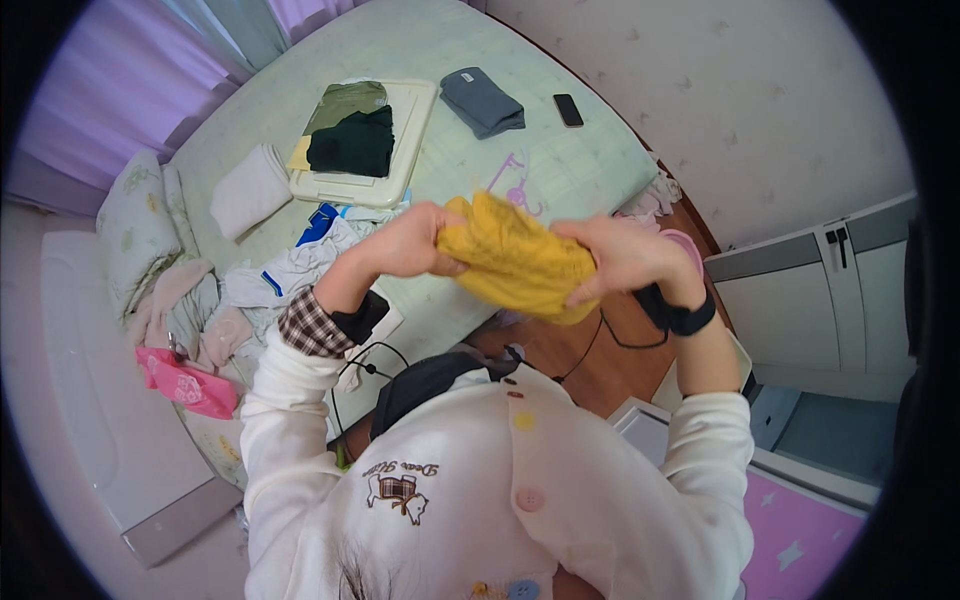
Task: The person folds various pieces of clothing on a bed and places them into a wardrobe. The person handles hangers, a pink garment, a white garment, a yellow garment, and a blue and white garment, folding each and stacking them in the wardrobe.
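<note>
A yellow cloth garment point(517, 259), bunched and partly blurred, is held up in front of me above the near edge of the bed. My left hand point(420, 244) grips its left end, thumb below and fingers behind. Its right end is in my right hand point(619, 255). A purple plastic hanger point(516, 187) lies on the bed just beyond the garment, partly hidden by it. White clothing with blue trim point(300, 262) lies heaped beside my left forearm.
On the bed point(480, 45), a cream plastic lid point(412, 142) carries folded green clothes point(352, 139). A folded grey garment point(481, 101), a phone point(568, 110), a folded white cloth point(251, 191) and a pink bag point(187, 382) also lie there. Black cables point(581, 364) hang near my wrists.
</note>
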Available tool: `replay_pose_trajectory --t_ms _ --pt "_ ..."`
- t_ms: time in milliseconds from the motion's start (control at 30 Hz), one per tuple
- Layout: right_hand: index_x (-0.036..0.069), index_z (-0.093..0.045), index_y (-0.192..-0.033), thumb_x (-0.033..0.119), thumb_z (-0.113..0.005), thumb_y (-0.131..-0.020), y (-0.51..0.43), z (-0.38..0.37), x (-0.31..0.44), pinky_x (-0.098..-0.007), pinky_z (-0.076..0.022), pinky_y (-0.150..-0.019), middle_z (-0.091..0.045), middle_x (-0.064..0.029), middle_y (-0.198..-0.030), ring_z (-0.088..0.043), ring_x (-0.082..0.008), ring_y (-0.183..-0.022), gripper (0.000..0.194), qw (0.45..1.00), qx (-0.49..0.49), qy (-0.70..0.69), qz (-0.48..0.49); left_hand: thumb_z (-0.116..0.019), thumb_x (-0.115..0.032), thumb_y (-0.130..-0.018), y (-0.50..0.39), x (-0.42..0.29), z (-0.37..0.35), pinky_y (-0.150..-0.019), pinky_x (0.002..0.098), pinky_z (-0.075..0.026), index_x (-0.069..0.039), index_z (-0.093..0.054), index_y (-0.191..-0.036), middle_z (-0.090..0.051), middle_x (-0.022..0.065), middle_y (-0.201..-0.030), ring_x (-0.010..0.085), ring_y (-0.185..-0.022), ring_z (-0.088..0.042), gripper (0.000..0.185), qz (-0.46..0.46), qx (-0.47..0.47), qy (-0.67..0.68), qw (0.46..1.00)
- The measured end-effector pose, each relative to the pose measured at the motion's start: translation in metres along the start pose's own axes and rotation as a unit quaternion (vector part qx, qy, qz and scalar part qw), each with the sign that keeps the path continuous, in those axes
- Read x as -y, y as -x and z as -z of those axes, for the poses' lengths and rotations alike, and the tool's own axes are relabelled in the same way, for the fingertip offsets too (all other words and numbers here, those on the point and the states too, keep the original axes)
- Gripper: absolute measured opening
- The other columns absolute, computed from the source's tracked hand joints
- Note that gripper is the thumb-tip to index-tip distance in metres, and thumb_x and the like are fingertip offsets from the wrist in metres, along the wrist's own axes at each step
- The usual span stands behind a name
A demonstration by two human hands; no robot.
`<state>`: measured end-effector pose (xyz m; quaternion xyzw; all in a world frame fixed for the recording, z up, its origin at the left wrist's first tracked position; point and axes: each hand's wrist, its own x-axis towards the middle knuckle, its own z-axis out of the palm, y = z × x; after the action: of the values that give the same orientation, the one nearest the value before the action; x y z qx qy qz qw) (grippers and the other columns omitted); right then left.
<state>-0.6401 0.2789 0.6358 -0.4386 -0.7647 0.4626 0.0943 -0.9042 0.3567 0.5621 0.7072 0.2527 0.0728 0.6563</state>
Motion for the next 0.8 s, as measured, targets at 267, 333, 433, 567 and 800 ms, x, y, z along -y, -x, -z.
replay_pose_trajectory --t_ms 267,333,433,567,800 --pt "0.006 -0.054 -0.096 0.006 -0.063 -0.061 -0.093 -0.033 -0.092 -0.0388 -0.0463 -0.063 -0.061 -0.0135 -0.077 -0.059 -0.0316 -0.077 0.036 0.959 -0.173 0.221 -0.043 -0.061 -0.005 -0.069 -0.072 0.108 0.036 -0.071 0.0366 -0.048 -0.002 -0.062 -0.090 -0.064 0.0147 -0.083 0.0340 -0.078 -0.060 0.021 0.043 -0.155 -0.290 0.943" --pt "0.008 -0.055 -0.096 0.002 -0.061 -0.061 -0.115 -0.043 -0.108 -0.0357 -0.0470 -0.061 -0.061 -0.0103 -0.078 -0.060 -0.0281 -0.075 0.036 0.940 -0.229 0.250 -0.031 -0.062 -0.005 -0.068 -0.087 0.131 0.049 -0.070 0.0362 -0.047 -0.001 -0.062 -0.086 -0.064 0.0147 -0.085 0.0350 -0.080 -0.059 0.018 0.055 -0.180 -0.318 0.929" --pt "0.007 -0.056 -0.095 0.001 -0.060 -0.063 -0.132 -0.059 -0.130 -0.0349 -0.0474 -0.062 -0.060 -0.0082 -0.083 -0.059 -0.0272 -0.076 0.032 0.897 -0.351 0.265 0.045 -0.062 -0.005 -0.068 -0.091 0.159 0.066 -0.075 0.0354 -0.046 -0.003 -0.063 -0.085 -0.065 0.0114 -0.087 0.0310 -0.082 -0.060 0.018 -0.126 -0.300 -0.269 0.906" --pt "0.006 -0.058 -0.092 0.003 -0.058 -0.066 -0.144 -0.112 -0.165 -0.0344 -0.0481 -0.065 -0.057 -0.0081 -0.088 -0.056 -0.0255 -0.079 0.026 0.876 -0.373 0.297 0.069 -0.054 0.006 -0.063 -0.078 0.215 0.059 -0.084 0.0414 -0.041 -0.004 -0.064 -0.084 -0.064 0.0085 -0.093 0.0303 -0.095 -0.057 0.025 -0.166 -0.344 -0.332 0.862" --pt "0.007 -0.058 -0.093 0.007 -0.058 -0.067 -0.183 -0.294 -0.286 -0.0350 -0.0472 -0.073 -0.055 -0.0075 -0.093 -0.053 -0.0240 -0.084 0.026 0.917 -0.286 0.280 0.006 -0.052 0.002 -0.070 -0.053 0.403 -0.007 -0.096 0.0496 -0.032 -0.008 -0.059 -0.099 -0.056 0.0063 -0.114 0.0281 -0.115 -0.046 0.031 -0.049 -0.187 -0.446 0.874"
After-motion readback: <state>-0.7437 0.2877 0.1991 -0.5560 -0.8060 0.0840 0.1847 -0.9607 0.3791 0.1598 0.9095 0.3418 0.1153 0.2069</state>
